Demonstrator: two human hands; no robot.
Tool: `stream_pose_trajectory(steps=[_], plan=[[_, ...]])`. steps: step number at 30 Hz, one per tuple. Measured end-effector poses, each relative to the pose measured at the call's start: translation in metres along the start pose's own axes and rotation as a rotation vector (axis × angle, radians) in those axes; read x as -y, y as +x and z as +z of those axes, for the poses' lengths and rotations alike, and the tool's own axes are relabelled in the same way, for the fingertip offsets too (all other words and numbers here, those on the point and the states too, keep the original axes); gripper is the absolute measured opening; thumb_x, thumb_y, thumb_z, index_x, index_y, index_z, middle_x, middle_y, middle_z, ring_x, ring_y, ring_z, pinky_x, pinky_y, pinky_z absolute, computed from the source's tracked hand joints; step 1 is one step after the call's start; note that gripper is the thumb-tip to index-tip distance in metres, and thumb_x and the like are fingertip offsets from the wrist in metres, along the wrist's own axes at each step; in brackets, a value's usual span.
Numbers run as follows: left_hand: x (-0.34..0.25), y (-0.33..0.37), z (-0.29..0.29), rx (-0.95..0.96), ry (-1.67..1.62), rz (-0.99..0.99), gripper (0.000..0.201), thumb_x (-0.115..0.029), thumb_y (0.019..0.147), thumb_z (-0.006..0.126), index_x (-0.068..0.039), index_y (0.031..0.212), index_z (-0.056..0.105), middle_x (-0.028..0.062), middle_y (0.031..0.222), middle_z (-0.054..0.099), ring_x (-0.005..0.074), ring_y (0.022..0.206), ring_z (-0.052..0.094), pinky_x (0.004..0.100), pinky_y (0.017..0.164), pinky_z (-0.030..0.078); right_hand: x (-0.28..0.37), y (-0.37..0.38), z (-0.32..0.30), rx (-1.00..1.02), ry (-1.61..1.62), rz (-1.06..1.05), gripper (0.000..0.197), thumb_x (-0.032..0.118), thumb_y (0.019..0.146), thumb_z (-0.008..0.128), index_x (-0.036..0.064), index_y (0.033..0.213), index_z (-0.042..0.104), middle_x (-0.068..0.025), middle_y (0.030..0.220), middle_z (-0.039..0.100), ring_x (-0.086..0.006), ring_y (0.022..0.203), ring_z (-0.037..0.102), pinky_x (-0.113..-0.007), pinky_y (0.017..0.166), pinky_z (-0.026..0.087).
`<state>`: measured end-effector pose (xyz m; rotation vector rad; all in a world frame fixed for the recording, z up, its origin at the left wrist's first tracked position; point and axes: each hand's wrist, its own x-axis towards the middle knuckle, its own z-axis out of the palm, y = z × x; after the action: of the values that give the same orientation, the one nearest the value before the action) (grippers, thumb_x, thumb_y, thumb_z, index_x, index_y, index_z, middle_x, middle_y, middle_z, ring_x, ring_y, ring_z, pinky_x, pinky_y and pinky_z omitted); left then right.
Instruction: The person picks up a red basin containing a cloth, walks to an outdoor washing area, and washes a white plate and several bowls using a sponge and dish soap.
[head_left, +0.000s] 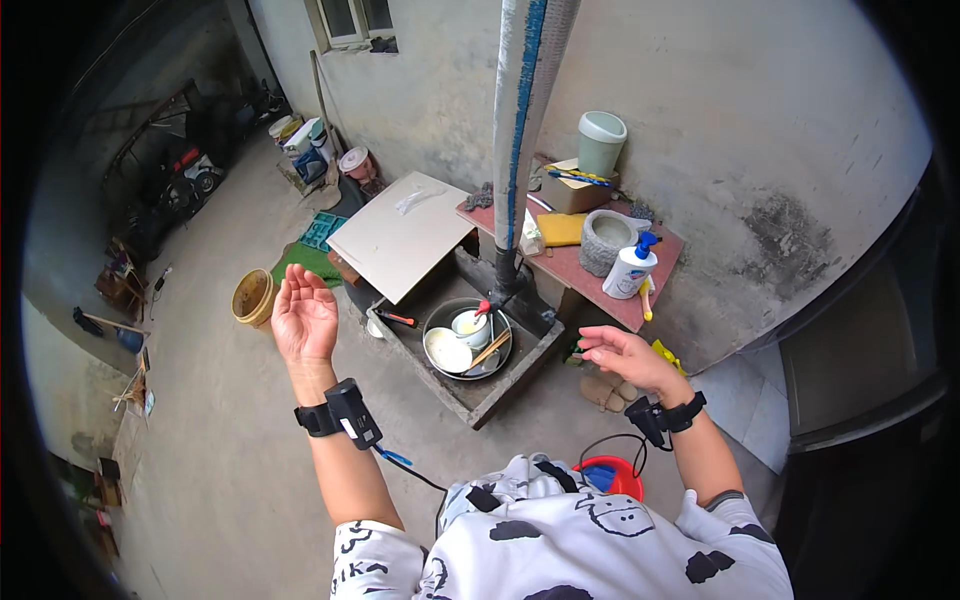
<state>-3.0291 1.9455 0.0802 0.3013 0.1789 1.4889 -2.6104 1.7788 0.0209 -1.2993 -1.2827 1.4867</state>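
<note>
My left hand (305,318) is raised palm up, fingers stretched out and holding nothing. My right hand (632,358) hovers to the right of the sink, fingers apart and bare of any object. Between them stands a low concrete sink (470,408). In it rests a round metal basin (505,362) with a white bowl (447,351), a second bowl (470,328) and wooden chopsticks (489,348). A red tap piece (484,307) shows just above the bowls. An orange-and-black tool (397,318) lies at the sink's left side. Neither hand touches these things.
A wrapped pipe (517,130) rises behind the sink. Beside it are a pale board (395,235) and a red slab (570,268) bearing a pump bottle (630,268), a stone mortar (607,243) and a yellow sponge (562,229). A yellow bucket (253,297), slippers (606,391) and red bucket (627,480) stand on the floor.
</note>
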Motion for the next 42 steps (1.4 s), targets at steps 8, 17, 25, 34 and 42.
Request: stream_pose_trajectory(steps=[8, 17, 25, 34, 42], plan=[[-0.031, 0.044, -0.123, -0.422, 0.182, 0.093, 0.018, -0.015, 0.087, 0.052, -0.008, 0.102, 0.057, 0.0008, 0.091, 0.062, 0.0138, 0.081, 0.060, 0.0229, 0.064, 0.049, -0.010, 0.279, 0.072, -0.311, -0.078, -0.024, 0.073, 0.026, 0.080, 0.063, -0.0046, 0.134, 0.025, -0.0226, 0.124, 0.045, -0.0219, 0.105, 0.052, -0.030, 0.091, 0.039], [-0.054, 0.143, -0.302, -0.550, 0.541, -0.332, 0.028, -0.026, 0.090, 0.048, -0.010, 0.112, 0.051, 0.0018, 0.101, 0.059, 0.0147, 0.085, 0.058, 0.0266, 0.070, 0.048, -0.033, 0.458, 0.120, -0.258, 1.020, 0.427, 0.064, 0.028, 0.081, 0.063, 0.0054, 0.128, 0.027, -0.0227, 0.138, 0.016, -0.0395, 0.122, 0.033, -0.064, 0.089, 0.033], [0.127, 0.104, -0.322, 0.437, 0.668, -1.071, 0.060, -0.045, 0.095, 0.022, 0.001, 0.128, 0.038, 0.0138, 0.127, 0.046, 0.0217, 0.121, 0.040, 0.0322, 0.104, 0.025, -0.041, 0.552, 0.109, -0.885, 0.232, 0.071, 0.068, 0.030, 0.077, 0.066, 0.0025, 0.129, 0.032, -0.0227, 0.131, 0.030, -0.0390, 0.122, 0.031, -0.053, 0.096, 0.030], [0.173, -0.003, -0.325, 0.345, 0.414, -1.247, 0.051, -0.036, 0.097, 0.028, -0.002, 0.135, 0.024, 0.0108, 0.130, 0.041, 0.0190, 0.123, 0.037, 0.0309, 0.104, 0.025, -0.087, 0.571, 0.027, -0.798, -1.196, 0.072, 0.039, 0.018, 0.072, 0.067, 0.0098, 0.108, 0.055, -0.0190, 0.119, 0.043, -0.0378, 0.109, 0.042, -0.044, 0.088, 0.039], [0.209, -0.044, -0.346, 0.246, 0.357, -1.272, 0.047, -0.031, 0.096, 0.034, -0.004, 0.134, 0.027, 0.0099, 0.125, 0.045, 0.0177, 0.119, 0.040, 0.0315, 0.101, 0.029, -0.087, 0.491, 0.080, -0.475, -0.998, -0.368, 0.023, 0.000, 0.065, 0.063, 0.0063, 0.086, 0.054, -0.0123, 0.093, 0.051, -0.0315, 0.092, 0.050, -0.038, 0.075, 0.043]])
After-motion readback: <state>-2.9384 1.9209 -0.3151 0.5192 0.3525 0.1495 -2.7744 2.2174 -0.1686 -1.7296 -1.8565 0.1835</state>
